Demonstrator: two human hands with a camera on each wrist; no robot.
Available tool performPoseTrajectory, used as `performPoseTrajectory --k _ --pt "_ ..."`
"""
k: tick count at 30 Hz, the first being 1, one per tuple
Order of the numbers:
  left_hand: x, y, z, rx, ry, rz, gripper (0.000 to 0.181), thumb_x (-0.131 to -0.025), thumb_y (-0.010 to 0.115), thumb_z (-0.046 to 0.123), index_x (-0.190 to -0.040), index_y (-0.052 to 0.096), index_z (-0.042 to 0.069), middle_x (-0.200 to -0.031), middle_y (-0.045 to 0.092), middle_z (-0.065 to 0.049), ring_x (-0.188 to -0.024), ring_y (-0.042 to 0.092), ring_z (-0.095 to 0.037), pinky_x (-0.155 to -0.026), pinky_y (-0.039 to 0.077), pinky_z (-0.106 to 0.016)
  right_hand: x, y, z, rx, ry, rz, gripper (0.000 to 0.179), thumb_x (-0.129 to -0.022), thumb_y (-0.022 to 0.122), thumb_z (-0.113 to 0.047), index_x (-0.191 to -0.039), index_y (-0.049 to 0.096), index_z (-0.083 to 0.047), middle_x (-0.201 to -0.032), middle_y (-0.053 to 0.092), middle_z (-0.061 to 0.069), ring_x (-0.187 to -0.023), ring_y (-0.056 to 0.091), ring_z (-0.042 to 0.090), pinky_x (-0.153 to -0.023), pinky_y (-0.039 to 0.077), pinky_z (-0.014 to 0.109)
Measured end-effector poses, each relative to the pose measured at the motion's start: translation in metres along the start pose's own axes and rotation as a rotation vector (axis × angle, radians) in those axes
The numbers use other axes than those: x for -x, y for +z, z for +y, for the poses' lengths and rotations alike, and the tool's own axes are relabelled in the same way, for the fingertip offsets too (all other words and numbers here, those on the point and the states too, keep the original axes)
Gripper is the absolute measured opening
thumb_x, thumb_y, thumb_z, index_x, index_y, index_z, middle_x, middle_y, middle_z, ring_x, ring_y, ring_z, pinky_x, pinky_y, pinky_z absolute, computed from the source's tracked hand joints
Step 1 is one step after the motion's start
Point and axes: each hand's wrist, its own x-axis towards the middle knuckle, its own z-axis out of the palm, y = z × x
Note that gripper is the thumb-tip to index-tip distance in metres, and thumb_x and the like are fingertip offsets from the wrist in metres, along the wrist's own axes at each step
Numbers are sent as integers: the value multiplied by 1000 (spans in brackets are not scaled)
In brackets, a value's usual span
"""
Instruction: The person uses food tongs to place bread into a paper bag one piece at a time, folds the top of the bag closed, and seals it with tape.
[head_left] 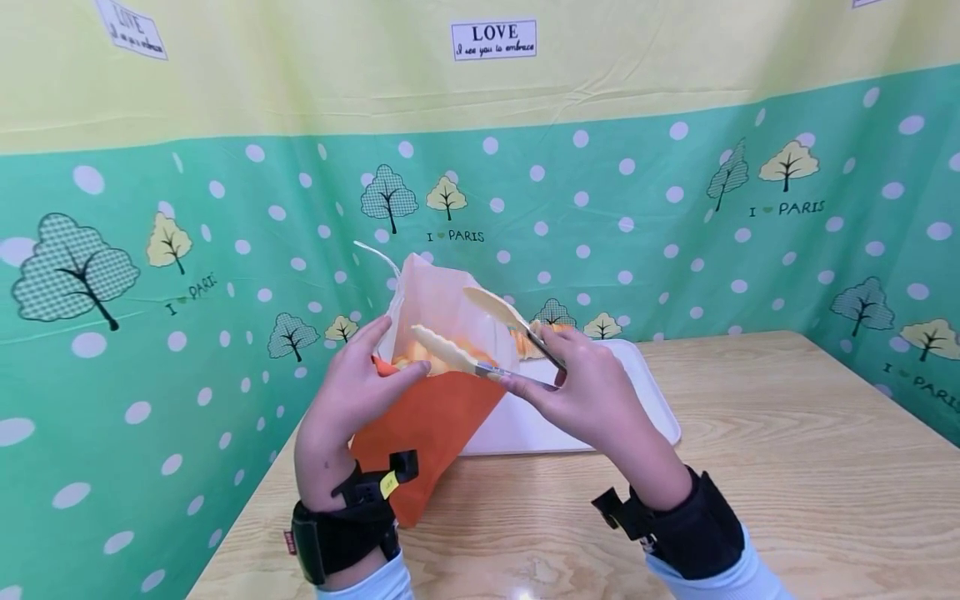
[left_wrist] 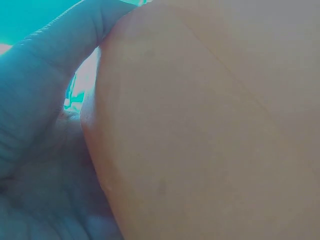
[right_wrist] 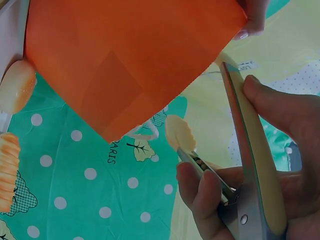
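Observation:
An orange paper bag with a pale inside and a white cord handle stands tilted on the table, its mouth facing up. My left hand grips the bag's left rim, thumb over the edge. Yellowish bread pieces show inside the mouth. In my right hand is a pair of food tongs with cream scalloped tips, spread apart with nothing between them. Its lower tip reaches over the bag's mouth. The right wrist view shows the thumb on one arm of the tongs and fingers on the other.
Behind the bag lies a white tray, partly hidden by it. Striped bread is at the tray's far side. A smooth roll appears in the right wrist view. The wooden table meets a green curtain at the back.

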Motion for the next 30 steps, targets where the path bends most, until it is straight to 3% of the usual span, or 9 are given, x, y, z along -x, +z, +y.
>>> performPoseTrajectory --k 1,5,10,15,21,22,27,29,30 --pt "0 0 0 2 0 2 83 -82 64 41 -147 25 6 -145 37 -20 -87 51 -27 -76 55 -40 0 -1 0 5 6 6 74 -72 70 -51 -129 56 -6 -93 63 6 -55 48 12 -49 44 29" --pt "-1 -1 -2 17 -9 5 83 -83 64 40 -148 23 6 -132 44 -21 -82 53 -28 -71 54 -38 -1 -4 -1 31 29 30 77 -72 69 -53 -132 53 -7 -89 63 6 -61 51 12 -53 46 30" --pt "-2 -2 -5 5 -32 7 85 -83 63 42 -148 22 8 -111 48 -19 -71 50 -23 -65 47 -33 -2 -8 0 48 43 42 79 -72 68 -55 -133 52 -7 -88 62 6 -61 52 13 -54 45 31" --pt "-2 -2 -6 -1 -39 5 85 -82 64 41 -148 22 7 -105 48 -17 -60 47 -21 -60 44 -31 -3 -10 3 47 46 51 79 -73 67 -56 -133 52 -7 -80 59 5 -61 52 13 -53 45 31" --pt "-1 -4 -7 -1 -51 17 84 -83 63 42 -148 23 8 -89 46 -14 -56 47 -20 -61 43 -33 -5 -16 7 13 64 80 79 -74 67 -56 -133 52 -6 -87 61 8 -64 53 15 -54 45 32" --pt "-1 -4 -8 1 -58 19 84 -83 63 42 -148 22 8 -89 45 -14 -57 47 -21 -62 44 -33 -5 -18 8 1 67 90 79 -74 67 -55 -133 51 -5 -89 62 9 -63 53 16 -53 45 32" --pt "0 -8 -13 25 -81 30 85 -83 61 45 -149 20 9 -122 47 -24 -89 49 -29 -80 52 -44 -7 -29 14 -64 80 180 75 -75 67 -53 -130 54 -3 -92 64 13 -64 56 17 -50 46 34" --pt "0 -10 -16 29 -86 35 85 -84 60 46 -149 19 9 -130 42 -24 -86 49 -28 -79 52 -44 -9 -32 19 -63 85 228 67 -76 66 -53 -120 62 -3 -87 63 13 -64 57 18 -52 45 35" --pt "0 -11 -17 29 -86 40 85 -84 60 46 -149 19 9 -129 43 -23 -75 47 -25 -74 51 -40 -10 -33 22 -59 91 248 62 -76 67 -53 -112 64 -3 -85 62 13 -64 57 19 -53 45 36"
